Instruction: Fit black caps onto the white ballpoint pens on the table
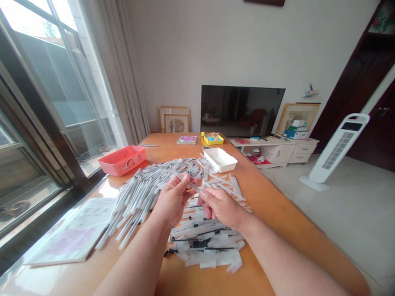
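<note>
Head view, clock centred on the hands. Left hand (174,198) and right hand (221,206) both pinch one thin whitish tube (196,188) at dead centre, fingertips close together. Can't tell if it's a bare pen or a sleeved one.

Around it: heap of pens (137,197) at 9 to 11, fanned out; loose clear strips (232,188) at 1 to 3; second pile of strips (211,258) at 6, black rods and small black bits mixed in. White tray (226,167) at 1, just beyond the strips. Red basket (121,166) at 10, past the pens. Notebook (68,236) at 8, pens lying against its right side. Booklet (186,140) and yellow box (213,141) at 12, far end. TV (242,110) at 1, fan (338,147) at 2, both off the table.

Materials: pens slim, straight, frosted; strips flat, translucent, some crumpled; basket and tray plastic, rounded corners; table (273,206) glossy orange-brown wood.

Edges: heaps hem the hands in at 9 and 6. Right table edge slants down to a rounded corner at 4; most open wood on that side, outside the right forearm.
</note>
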Demonstrator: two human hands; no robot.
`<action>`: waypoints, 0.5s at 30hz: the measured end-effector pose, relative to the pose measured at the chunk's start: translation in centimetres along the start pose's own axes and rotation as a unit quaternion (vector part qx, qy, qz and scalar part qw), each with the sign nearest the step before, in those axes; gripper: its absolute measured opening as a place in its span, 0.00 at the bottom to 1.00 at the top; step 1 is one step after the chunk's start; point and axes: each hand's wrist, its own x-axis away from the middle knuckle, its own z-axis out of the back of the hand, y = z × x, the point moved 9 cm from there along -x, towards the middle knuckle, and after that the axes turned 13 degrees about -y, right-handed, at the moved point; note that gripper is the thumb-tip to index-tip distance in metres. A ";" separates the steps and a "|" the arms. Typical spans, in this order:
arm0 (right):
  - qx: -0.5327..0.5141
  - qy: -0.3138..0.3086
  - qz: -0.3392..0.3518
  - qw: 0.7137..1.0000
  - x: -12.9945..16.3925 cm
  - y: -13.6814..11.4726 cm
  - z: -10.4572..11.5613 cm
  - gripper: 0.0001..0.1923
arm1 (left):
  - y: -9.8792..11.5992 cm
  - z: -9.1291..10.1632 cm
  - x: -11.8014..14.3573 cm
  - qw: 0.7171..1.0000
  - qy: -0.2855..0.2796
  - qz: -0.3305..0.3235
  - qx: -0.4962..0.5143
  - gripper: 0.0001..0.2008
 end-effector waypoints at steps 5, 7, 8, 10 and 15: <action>-0.196 -0.042 -0.015 0.980 -0.4 1.3 -0.9 0.23 | 1.1 -1.1 0.2 0.997 -0.073 0.001 0.020 0.16; -0.178 -0.033 -0.003 0.984 -0.5 0.9 -0.7 0.23 | 1.1 -0.7 0.2 0.999 -0.050 -0.007 0.007 0.15; -0.145 -0.025 0.005 0.989 -0.4 0.6 -0.6 0.23 | 1.0 -0.5 0.1 0.999 -0.034 -0.011 0.003 0.15; -0.051 -0.003 0.020 0.998 -0.2 -0.3 -0.2 0.23 | 0.8 -0.2 0.0 1.000 -0.012 -0.013 0.001 0.15; 0.205 0.078 0.063 0.974 1.1 -3.0 0.6 0.20 | 2.1 3.4 -0.1 0.993 0.095 -0.067 -0.002 0.15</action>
